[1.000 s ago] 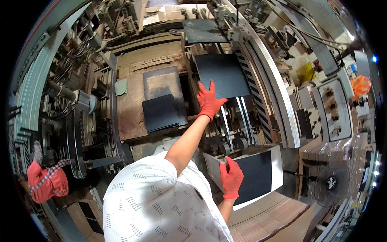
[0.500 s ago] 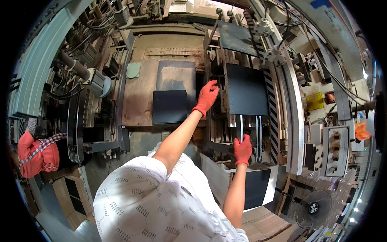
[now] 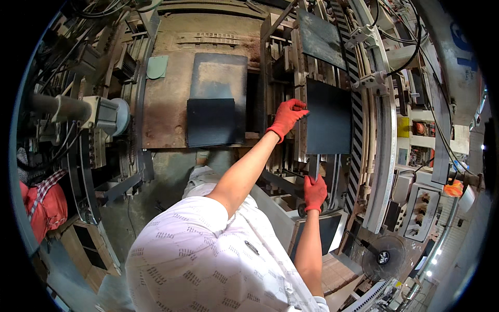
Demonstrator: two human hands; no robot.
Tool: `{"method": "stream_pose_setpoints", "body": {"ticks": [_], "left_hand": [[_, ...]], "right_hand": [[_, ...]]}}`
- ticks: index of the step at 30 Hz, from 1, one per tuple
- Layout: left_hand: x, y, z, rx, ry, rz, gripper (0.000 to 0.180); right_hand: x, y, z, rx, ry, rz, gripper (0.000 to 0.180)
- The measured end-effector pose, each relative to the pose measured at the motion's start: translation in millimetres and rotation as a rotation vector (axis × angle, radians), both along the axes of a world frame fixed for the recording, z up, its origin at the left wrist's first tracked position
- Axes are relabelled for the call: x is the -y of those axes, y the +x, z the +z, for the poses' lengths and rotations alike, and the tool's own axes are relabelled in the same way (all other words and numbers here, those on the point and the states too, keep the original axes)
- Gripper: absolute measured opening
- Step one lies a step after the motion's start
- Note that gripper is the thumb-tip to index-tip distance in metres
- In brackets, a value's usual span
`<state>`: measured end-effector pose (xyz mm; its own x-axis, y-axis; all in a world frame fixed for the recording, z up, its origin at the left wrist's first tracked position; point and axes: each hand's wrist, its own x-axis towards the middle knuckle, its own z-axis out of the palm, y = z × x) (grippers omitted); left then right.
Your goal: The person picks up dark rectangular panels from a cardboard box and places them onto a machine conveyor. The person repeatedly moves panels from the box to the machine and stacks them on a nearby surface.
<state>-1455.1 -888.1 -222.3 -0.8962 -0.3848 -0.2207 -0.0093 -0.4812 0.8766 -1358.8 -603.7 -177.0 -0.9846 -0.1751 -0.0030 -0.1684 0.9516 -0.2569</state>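
A black rectangular panel (image 3: 328,118) lies flat on a machine bed right of centre, above narrow metal rails (image 3: 334,174). My left hand (image 3: 286,120), in a red glove, reaches the panel's left edge with bent fingers slightly apart; its fingertips appear to touch that edge. Below the panel's near edge, my red-gloved right hand (image 3: 315,193) has its fingers curled at the near end of a rail, hiding that end. A stack of black panels (image 3: 210,122) lies left of centre, overlapping a larger, dusty dark plate (image 3: 219,73) on a worn board.
Another dark plate (image 3: 321,39) lies beyond the panel. A striped guard strip (image 3: 356,140) runs along its right. A machine cylinder (image 3: 106,115) juts in at left, near a co-worker's red clothing (image 3: 47,205). A fan (image 3: 383,257) stands at lower right.
My left hand has moved right, from beside the machine bed to the black panel's left edge. My right hand stays by the rail. The whole view has shifted a little.
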Motion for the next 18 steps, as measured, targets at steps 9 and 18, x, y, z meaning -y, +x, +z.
{"method": "stream_pose_setpoints", "body": {"ticks": [9,18], "left_hand": [[19.8,-22.3,-34.1,-0.099,0.017,-0.091,0.020],[37.1,-12.0,-12.8,-0.147,-0.298,-0.210,0.022]], "right_hand": [[-4.6,-2.5,-7.5,-0.075,0.068,0.056,0.028],[1.0,-4.2,-0.7,0.038,0.027,-0.005,0.029]]}}
